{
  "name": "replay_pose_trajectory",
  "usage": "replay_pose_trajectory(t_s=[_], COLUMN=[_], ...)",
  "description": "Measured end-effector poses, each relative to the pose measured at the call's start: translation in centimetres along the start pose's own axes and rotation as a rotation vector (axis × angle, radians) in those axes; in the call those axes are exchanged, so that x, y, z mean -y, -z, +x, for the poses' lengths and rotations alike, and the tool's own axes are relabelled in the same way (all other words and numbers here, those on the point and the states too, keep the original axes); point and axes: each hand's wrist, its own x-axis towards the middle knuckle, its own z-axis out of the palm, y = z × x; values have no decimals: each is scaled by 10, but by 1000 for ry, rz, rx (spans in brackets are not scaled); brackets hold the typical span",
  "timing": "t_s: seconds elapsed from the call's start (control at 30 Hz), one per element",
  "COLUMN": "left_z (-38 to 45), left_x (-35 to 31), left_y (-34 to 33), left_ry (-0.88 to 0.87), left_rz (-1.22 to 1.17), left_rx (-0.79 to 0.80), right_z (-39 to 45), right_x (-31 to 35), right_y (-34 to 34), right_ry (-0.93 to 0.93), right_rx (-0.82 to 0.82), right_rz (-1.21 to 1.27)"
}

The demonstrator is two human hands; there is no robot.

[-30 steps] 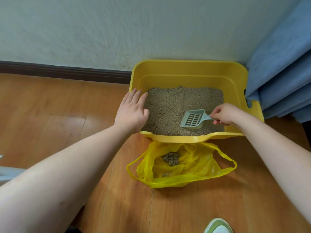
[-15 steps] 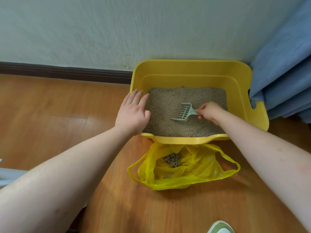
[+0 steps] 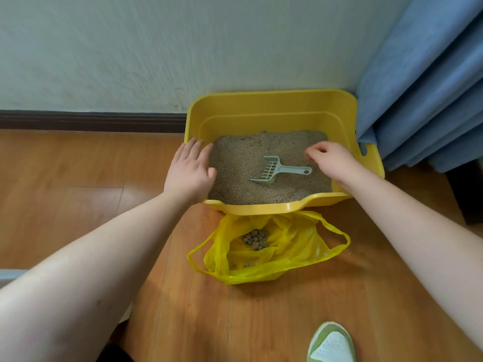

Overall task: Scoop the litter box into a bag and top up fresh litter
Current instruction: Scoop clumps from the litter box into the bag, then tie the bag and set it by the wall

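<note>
**Scoop's down in the litter, fresh stuff should be next**

Going left to right: left hand [image 3: 189,173] rests flat on the left rim of the yellow litter box [image 3: 271,103], fingers straight and relaxed, not gripping anything, just steadying it. The box sits on the wooden floor [image 3: 78,178] against the wall, next to a blue curtain [image 3: 423,87].

In the middle, the grey-green scoop [image 3: 274,170] lies on the litter [image 3: 240,158], slotted head to the left, handle pointing right. Right hand [image 3: 332,160] hovers just past the handle end, fingers loosely curled, holding nothing.

In front of the box the yellow bag [image 3: 271,249] sits open on the floor with a small pile of clumps [image 3: 256,239] inside. A green and white shoe [image 3: 331,343] pokes in at the bottom.

My guess is scooping is done or pausing. If so, I'd lift the scoop out before pouring fresh litter, or it just gets buried. Keep that left hand on the rim so the box doesn't slide, and pour low to keep dust down.

Versus half a second ago: the right hand was gripping the scoop handle with the head tilted into the litter; now it's let go and pulled off to the right. Left hand hasn't budged.
</note>
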Motion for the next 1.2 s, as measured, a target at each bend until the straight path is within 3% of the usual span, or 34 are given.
replay_pose_trajectory(t_s=[0.27, 0.43, 0.57, 0.67, 0.77, 0.87, 0.93, 1.03, 1.2], left_z=[-17, -42, -66, -83, -102, -116, -123, -123, -119], left_x=[-12, -24, -28, -33, -42, -50, -53, -52, -44], left_y=[6, 4, 4, -4, -18, -31, -42, -50, -42], left_ry=[3, 170, 173, 347, 517, 545, 559, 583, 422], left_rz=[-46, -246, -372, -418, -394, -307, -239, -330, -261], left_rx=[-97, -103, -168, -161, -9, 224, 409, 605, 815], right_z=[-87, -112, -116, -120, -125, -126, -122, -118, -120], right_x=[-3, -25, -52, -71, -85, -93, -99, -105, -109], right_y=[2, -17, -29, -38, -42, -41, -40, -43, -50], right_ry=[132, 127, 92, 105, 79, 79, 48, -25, -69], right_rx=[20, 44, 4, -56, -169, -234, -188, -79, -18], right_rz=[140, -31, -153, -269, -339, -365, -398, -421, -320])
